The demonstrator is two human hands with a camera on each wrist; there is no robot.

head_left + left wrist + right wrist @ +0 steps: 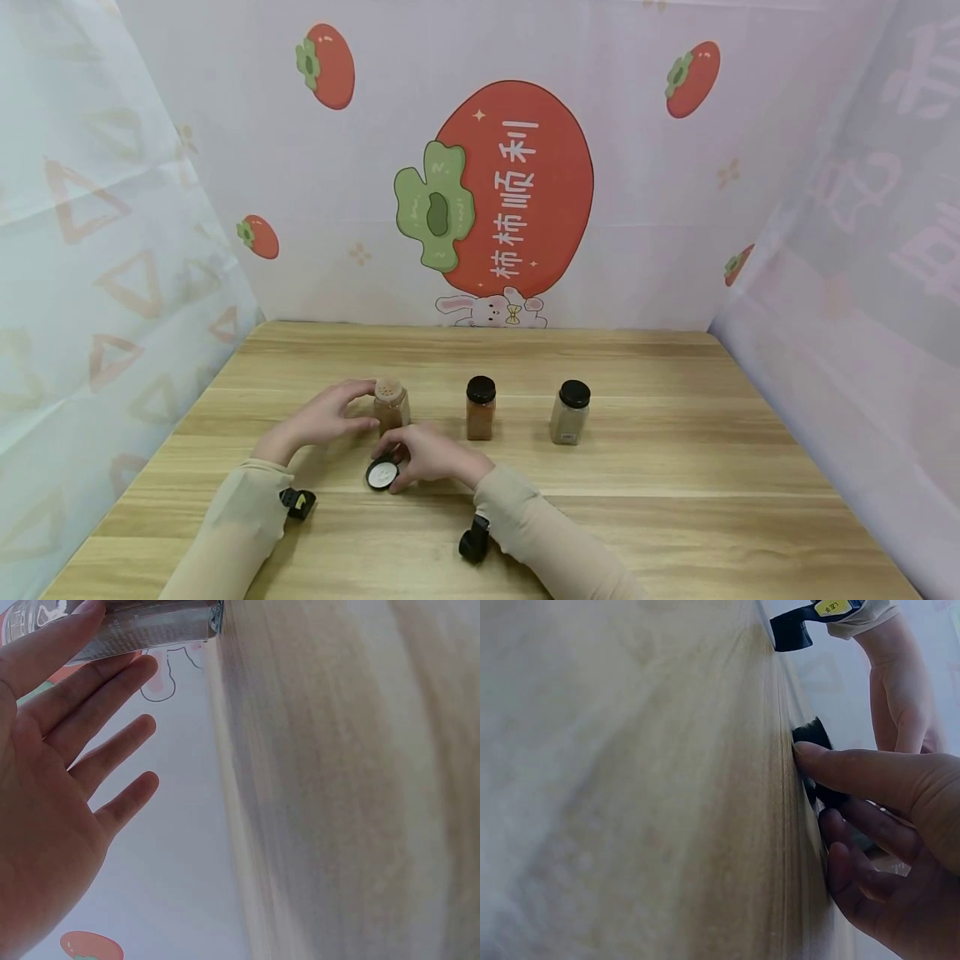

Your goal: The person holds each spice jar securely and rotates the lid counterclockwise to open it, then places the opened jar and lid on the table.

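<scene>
The wooden table (675,508) bears an uncapped jar (392,410), reddish jar (480,415), pale jar (570,419) and upturned lid (382,475).

Left fingers (116,750) extended; right fingers (846,876) curled; 2 forearms (231,529) angled inward.

The head view looks forward and down across the table (675,517). Close by the left hand (56,791), one sideways view faces the backdrop (180,840); close by the right hand (431,454), another apparently shares the black-rimmed lid (382,476) with the head view.
</scene>
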